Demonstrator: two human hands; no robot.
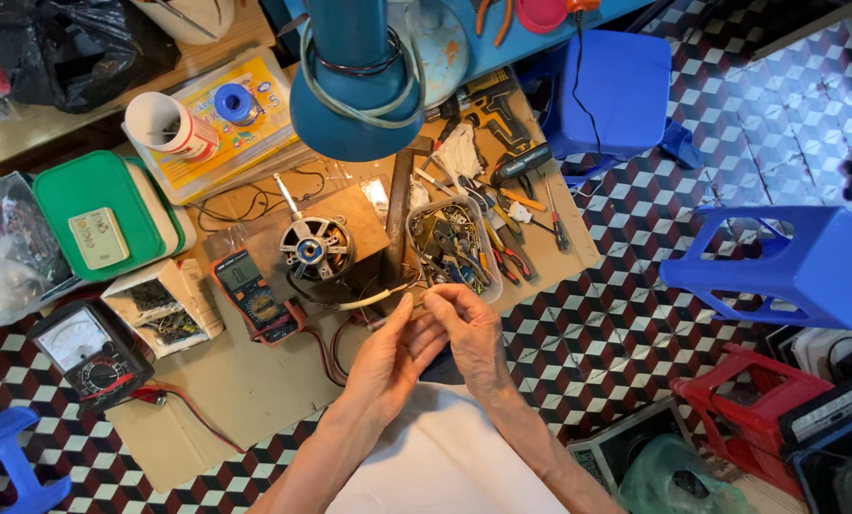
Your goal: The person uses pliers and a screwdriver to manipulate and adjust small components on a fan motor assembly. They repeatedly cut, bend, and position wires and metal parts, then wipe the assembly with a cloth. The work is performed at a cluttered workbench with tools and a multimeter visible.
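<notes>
My left hand (391, 360) and my right hand (466, 335) meet over the near edge of a cardboard sheet (245, 390). Both pinch the ends of thin wires (380, 297) that run from a small fan motor (316, 248) lying on a wooden board. The fingertips of the two hands almost touch. A clear plastic box of pliers and small tools (453, 247) sits just beyond my right hand. An orange digital multimeter (252, 294) lies left of the motor, its red lead curling toward my left hand.
An analogue meter (86, 351) lies at the left, near a green tray (102, 214) and a box of parts (164, 306). A blue fan stand (355, 76) rises at the top. Blue stools (788, 262) and a red stool (750, 400) stand on the patterned tile floor.
</notes>
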